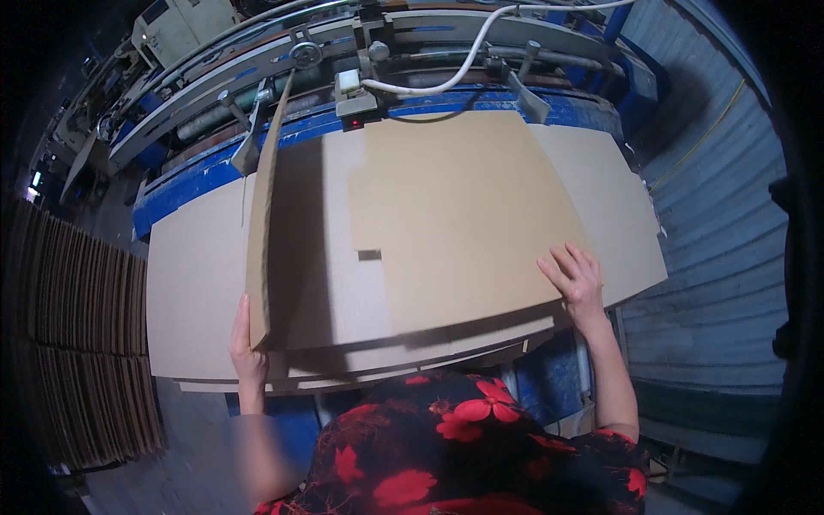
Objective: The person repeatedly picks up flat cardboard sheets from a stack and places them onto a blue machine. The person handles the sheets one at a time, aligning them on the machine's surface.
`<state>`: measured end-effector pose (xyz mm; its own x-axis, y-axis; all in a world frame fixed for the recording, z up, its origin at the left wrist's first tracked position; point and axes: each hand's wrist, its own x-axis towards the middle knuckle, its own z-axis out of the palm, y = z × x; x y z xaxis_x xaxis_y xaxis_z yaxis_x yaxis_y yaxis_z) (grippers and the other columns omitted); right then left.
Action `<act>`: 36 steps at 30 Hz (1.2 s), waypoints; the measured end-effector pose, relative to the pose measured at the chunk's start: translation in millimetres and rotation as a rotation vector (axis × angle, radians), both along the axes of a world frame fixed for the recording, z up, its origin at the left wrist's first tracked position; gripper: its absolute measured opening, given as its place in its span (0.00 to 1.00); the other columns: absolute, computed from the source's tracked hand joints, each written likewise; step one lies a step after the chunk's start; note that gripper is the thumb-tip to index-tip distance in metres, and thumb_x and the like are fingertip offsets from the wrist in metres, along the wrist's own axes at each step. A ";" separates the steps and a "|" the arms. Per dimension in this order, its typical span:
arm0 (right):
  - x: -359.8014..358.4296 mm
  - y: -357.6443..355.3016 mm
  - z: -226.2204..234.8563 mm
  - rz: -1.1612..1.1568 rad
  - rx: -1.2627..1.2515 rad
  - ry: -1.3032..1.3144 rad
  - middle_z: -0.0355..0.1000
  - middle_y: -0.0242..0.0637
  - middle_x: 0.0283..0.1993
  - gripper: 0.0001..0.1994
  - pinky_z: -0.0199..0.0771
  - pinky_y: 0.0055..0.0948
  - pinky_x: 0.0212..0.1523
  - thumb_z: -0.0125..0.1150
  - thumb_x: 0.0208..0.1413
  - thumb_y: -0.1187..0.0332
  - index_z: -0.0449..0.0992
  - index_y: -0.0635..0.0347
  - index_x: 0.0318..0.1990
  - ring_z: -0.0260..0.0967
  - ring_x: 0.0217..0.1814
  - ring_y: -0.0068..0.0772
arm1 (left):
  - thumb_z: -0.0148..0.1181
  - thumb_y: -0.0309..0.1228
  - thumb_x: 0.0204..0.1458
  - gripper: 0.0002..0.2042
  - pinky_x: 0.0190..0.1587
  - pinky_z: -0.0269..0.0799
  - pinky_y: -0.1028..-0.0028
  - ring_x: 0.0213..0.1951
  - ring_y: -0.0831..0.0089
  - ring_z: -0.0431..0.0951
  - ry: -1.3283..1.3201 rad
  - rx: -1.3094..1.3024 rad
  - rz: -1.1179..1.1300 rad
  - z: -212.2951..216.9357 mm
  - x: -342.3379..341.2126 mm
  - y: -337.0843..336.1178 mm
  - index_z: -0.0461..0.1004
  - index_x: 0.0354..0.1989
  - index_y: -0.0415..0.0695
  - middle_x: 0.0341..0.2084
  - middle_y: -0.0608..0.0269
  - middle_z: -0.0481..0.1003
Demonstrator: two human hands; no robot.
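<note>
A: Left hand (247, 352), lower left of centre, thumb and fingers clamped on the near edge of a raised cardboard flap (262, 215), flap standing nearly upright and running toward the upper middle.

B: Right hand (577, 281), right of centre, lying flat with fingers spread apart on the folded cardboard panel (463, 206), near its lower right corner. Closed on nothing, just pressing down.

A: Underneath, a stack of flat cardboard sheets (193, 283) filling mid-frame, edges layered along the near side, resting on a blue table (184, 184) of the machine.

B: Across the top, a grey and blue machine (446, 39) with rollers and a white cable (468, 60) looping over it.

A: Far left, more cardboard sheets stacked on edge (81, 343). Far right, a blue corrugated wall (721, 257). Bottom centre, a black garment with red flowers (463, 446).
</note>
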<state>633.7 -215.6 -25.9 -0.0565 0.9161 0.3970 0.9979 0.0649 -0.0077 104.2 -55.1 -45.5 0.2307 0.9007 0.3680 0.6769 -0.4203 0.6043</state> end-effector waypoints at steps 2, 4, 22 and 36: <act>5.8 11.3 -3.9 0.024 -0.002 -0.028 0.67 0.40 0.55 0.28 0.58 0.50 0.56 0.53 0.41 0.79 0.73 0.43 0.53 0.61 0.60 0.49 | 0.53 0.25 0.52 0.24 0.61 0.59 0.64 0.60 0.54 0.65 0.090 0.091 -0.063 -2.5 11.2 19.5 0.63 0.60 0.40 0.57 0.48 0.65; 8.4 23.0 -13.6 0.026 -0.005 -0.027 0.67 0.40 0.56 0.28 0.57 0.51 0.57 0.52 0.42 0.79 0.73 0.42 0.54 0.60 0.60 0.48 | 0.51 0.23 0.51 0.24 0.61 0.60 0.62 0.59 0.53 0.64 0.151 0.177 -0.112 -6.8 23.0 33.2 0.64 0.59 0.41 0.56 0.49 0.66; 59.0 217.6 -36.1 -0.023 0.030 0.067 0.67 0.39 0.56 0.30 0.55 0.44 0.60 0.51 0.41 0.84 0.72 0.43 0.54 0.59 0.61 0.45 | 0.51 0.15 0.41 0.29 0.61 0.59 0.58 0.58 0.44 0.62 0.363 0.235 -0.109 -22.1 82.3 214.6 0.67 0.56 0.47 0.56 0.51 0.66; 141.6 156.0 -34.1 -0.197 0.049 0.284 0.58 0.49 0.63 0.26 0.52 0.42 0.65 0.51 0.47 0.81 0.65 0.61 0.58 0.52 0.67 0.49 | 0.58 0.31 0.51 0.23 0.62 0.53 0.58 0.61 0.54 0.61 0.414 0.125 0.089 -6.5 22.8 159.1 0.66 0.58 0.46 0.56 0.53 0.67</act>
<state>775.3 -59.6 -60.1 0.2382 0.8780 0.4152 0.9497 -0.1212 -0.2886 127.0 103.9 -52.1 0.3050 0.8784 0.3680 0.8881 -0.4019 0.2232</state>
